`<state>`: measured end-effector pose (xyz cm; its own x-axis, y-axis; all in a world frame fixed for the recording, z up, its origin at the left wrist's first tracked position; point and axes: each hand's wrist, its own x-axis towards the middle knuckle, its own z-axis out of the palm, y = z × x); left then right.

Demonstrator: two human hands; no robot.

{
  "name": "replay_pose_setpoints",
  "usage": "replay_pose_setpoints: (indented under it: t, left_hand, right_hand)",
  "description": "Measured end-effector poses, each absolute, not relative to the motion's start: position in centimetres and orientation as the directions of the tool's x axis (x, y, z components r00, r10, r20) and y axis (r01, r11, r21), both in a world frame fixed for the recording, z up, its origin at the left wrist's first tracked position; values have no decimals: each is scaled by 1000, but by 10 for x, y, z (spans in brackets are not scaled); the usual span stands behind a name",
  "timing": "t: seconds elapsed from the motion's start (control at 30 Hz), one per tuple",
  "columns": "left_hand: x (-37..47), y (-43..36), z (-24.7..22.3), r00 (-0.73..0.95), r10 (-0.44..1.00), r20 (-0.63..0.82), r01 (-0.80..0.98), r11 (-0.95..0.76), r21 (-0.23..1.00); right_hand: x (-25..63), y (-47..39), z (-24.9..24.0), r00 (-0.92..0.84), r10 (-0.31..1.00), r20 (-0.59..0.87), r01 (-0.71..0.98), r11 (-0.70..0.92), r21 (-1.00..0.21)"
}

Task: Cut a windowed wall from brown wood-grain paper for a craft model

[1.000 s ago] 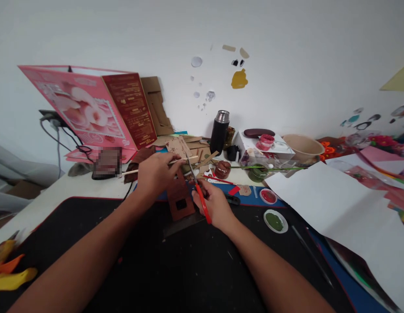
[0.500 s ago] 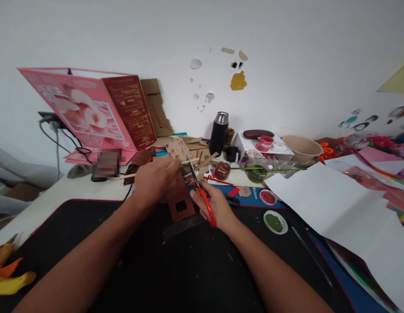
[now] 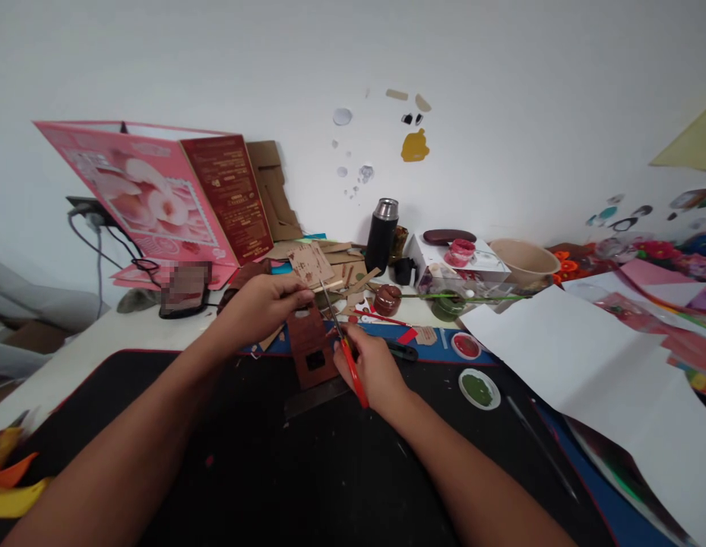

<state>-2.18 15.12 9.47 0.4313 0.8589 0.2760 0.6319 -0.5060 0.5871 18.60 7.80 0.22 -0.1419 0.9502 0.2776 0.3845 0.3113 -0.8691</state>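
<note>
My left hand [image 3: 267,304] is closed in a pinch on a thin pale wooden stick [image 3: 330,286], whose right end points toward the scissors blades. My right hand [image 3: 375,368] grips red-handled scissors [image 3: 353,365], blades pointing up and away. The blades are close to the stick; whether they touch it I cannot tell. Below and between my hands lies a brown-painted cardboard piece [image 3: 307,342] with a square hole. A clear ruler [image 3: 315,399] rests at its near edge. Behind the stick is a brown-spotted cardboard piece [image 3: 310,262].
A black thermos [image 3: 382,239] stands behind cardboard scraps. Paint jars, including a brown one [image 3: 387,301], sit right of them. Green paint [image 3: 478,389] fills a lid on the black mat [image 3: 261,471]. White paper [image 3: 563,349] lies right; a pink box [image 3: 159,190] stands left.
My left hand has turned and shifted slightly left, uncovering more of the brown-painted cardboard. The stick's left end no longer shows past the hand. The scissors have moved a little left and down.
</note>
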Motion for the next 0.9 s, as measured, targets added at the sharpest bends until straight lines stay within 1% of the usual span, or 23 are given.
replay_pose_setpoints:
  t: [0.03, 0.1, 0.23, 0.33, 0.43, 0.53, 0.7, 0.77, 0.9]
  left_hand:
    - [-21, 151, 95, 421, 862, 283, 649, -504, 569]
    - [-17, 148, 95, 377, 867, 326, 731, -495, 470]
    - [-10, 142, 91, 334, 843, 422, 882, -437, 176]
    - [-9, 139, 89, 370, 830, 416, 917, -399, -20]
    - [-10, 137, 87, 436, 817, 378, 899, -416, -137]
    - [-10, 136, 87, 464, 808, 363, 886, -427, -183]
    - [-10, 134, 88, 466, 787, 406, 883, -444, -153]
    - [-10, 135, 90, 462, 786, 411, 882, -454, -124]
    - [-11, 135, 95, 447, 807, 386, 874, -485, 4]
  right_hand:
    - [186, 78, 2, -142, 948, 284, 393, 318, -863]
    - [187, 78, 3, -141, 948, 287, 387, 320, -865]
    - [188, 81, 3, -162, 947, 278, 310, 316, -897]
    - [190, 83, 1, -175, 955, 239, 272, 280, -921]
    - [191, 83, 0, -184, 966, 183, 259, 227, -939]
    - [192, 83, 1, -191, 966, 174, 276, 223, -935]
    - [191, 82, 3, -172, 959, 226, 316, 271, -909]
    - [190, 82, 3, -156, 951, 269, 346, 307, -887]
    - [187, 80, 4, -135, 939, 317, 396, 344, -851]
